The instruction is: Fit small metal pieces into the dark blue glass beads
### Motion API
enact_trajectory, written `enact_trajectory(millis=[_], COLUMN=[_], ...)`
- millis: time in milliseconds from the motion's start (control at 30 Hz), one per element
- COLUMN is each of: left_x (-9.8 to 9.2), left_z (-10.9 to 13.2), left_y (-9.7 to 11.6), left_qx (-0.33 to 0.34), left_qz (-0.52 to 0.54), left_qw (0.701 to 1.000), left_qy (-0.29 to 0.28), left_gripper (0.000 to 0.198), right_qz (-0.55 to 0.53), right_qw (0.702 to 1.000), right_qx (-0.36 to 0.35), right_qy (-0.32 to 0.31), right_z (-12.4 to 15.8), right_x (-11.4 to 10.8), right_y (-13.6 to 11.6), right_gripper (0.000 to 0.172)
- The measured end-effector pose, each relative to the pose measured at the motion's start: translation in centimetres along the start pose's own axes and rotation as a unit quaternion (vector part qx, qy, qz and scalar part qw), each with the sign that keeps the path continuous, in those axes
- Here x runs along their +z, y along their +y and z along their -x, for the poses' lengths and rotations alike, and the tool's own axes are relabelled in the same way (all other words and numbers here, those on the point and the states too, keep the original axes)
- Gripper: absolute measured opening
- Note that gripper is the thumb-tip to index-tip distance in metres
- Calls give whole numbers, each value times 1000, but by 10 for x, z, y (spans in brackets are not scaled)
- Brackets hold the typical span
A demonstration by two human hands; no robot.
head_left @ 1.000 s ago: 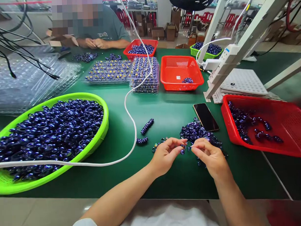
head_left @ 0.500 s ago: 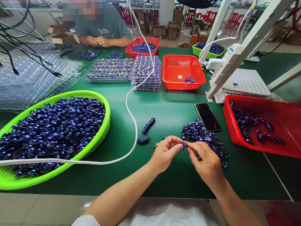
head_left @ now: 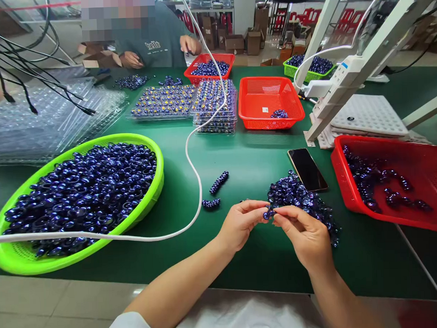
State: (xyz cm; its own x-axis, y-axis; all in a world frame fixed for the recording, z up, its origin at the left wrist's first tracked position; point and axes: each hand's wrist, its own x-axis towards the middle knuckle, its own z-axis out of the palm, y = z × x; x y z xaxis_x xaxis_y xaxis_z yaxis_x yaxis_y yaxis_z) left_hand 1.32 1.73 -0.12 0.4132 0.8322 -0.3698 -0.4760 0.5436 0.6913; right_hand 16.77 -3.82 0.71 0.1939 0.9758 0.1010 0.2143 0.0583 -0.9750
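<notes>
My left hand (head_left: 240, 224) and my right hand (head_left: 302, 235) meet fingertip to fingertip above the green table (head_left: 254, 158). Both pinch a small dark blue glossy piece (head_left: 267, 213) between them. Just behind the hands lies a loose pile of the same blue pieces (head_left: 302, 201). Two short joined rows of blue pieces (head_left: 219, 182) rest on the table to the left of the hands.
A lime oval basket (head_left: 153, 188) heaped with blue pieces sits left; a white cable (head_left: 195, 172) crosses it. A red tray (head_left: 393, 150) with some pieces is at right, a phone (head_left: 307, 163) beside it. Clear trays, red baskets and a seated person are farther back.
My hands have drawn together and lifted slightly, now pinching one piece jointly. The person across the table has raised one hand toward the far red basket.
</notes>
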Motion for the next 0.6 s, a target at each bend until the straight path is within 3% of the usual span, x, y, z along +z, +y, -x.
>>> enact_trajectory(millis=[400, 600], left_x=[6, 4], left_z=[7, 13], left_y=[-1, -5], left_qx=[94, 185], left_qz=[-147, -265], left_qw=[984, 946], left_qy=[36, -10], left_gripper=[22, 21], right_qz=[-46, -49], right_qw=[999, 997], right_qx=[29, 58], right_qy=[0, 11], right_z=[0, -1], right_x=[1, -3], right_y=[-1, 0], right_gripper=[10, 12])
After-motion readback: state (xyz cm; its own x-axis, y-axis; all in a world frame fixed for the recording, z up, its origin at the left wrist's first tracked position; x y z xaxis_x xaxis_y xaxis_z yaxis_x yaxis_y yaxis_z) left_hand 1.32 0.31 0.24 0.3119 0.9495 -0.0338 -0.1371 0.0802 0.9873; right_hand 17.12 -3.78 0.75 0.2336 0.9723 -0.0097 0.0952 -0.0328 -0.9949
